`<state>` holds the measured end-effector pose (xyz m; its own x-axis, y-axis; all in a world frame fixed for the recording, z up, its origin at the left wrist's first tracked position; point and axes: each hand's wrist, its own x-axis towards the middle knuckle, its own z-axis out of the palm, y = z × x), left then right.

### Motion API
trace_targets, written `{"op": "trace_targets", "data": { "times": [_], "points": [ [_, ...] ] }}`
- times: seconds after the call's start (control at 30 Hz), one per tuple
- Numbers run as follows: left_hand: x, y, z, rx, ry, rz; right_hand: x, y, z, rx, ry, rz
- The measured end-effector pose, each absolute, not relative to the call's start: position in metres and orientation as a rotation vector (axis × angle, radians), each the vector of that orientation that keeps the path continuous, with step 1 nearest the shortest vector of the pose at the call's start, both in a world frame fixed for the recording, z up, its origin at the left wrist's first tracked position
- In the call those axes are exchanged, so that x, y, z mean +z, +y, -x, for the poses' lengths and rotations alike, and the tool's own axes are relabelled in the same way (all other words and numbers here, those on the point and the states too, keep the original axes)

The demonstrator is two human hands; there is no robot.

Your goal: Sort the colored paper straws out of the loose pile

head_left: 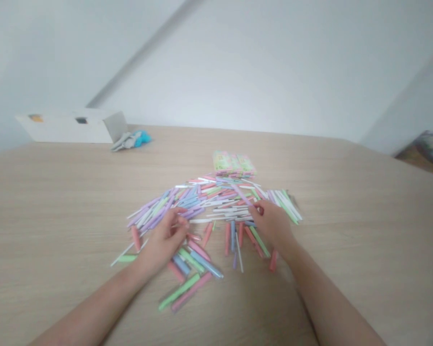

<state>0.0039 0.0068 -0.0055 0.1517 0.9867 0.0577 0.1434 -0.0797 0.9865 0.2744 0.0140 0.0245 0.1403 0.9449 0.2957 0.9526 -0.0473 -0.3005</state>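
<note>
A large spread of thin pastel sticks [155, 214], pen-like in shape, lies in an arc on the table. Between the thumb and fingers of my right hand [272, 223] is a purple stick [241, 194], tilted up to the left over the pile. My left hand [170, 231] is curled at the left part of the spread, its fingertips close together. A white stick [201, 221] begins right at those fingertips; whether they grip it is unclear. Thicker pink, green and blue pieces lie near my hands, among them a green piece [179, 291] and a red piece [227, 239].
Behind the spread sit several small packs [234, 164] with a pink and green print. At the back left stands a white box [68, 127], with grey and blue gloves [132, 140] beside it. A white wall [274, 67] rises behind the wooden table [364, 230].
</note>
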Motion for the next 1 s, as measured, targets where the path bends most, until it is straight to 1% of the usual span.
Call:
{"op": "trace_targets", "data": {
  "times": [0.1,0.33,0.63,1.0],
  "points": [
    [-0.004,0.006,-0.003,0.999,1.161,-1.494,0.029,0.022,-0.298,-0.028,-1.782,2.348],
    [-0.002,0.002,-0.003,0.938,1.18,-1.508,0.029,0.029,-0.345,0.045,-1.706,2.581],
    [-0.002,0.004,-0.001,0.876,1.218,-1.573,0.021,0.027,-0.359,0.118,-1.714,2.644],
    [0.004,0.0,-0.004,0.951,1.242,-1.492,0.015,0.027,-0.36,0.142,-1.755,2.666]
  ]
}}
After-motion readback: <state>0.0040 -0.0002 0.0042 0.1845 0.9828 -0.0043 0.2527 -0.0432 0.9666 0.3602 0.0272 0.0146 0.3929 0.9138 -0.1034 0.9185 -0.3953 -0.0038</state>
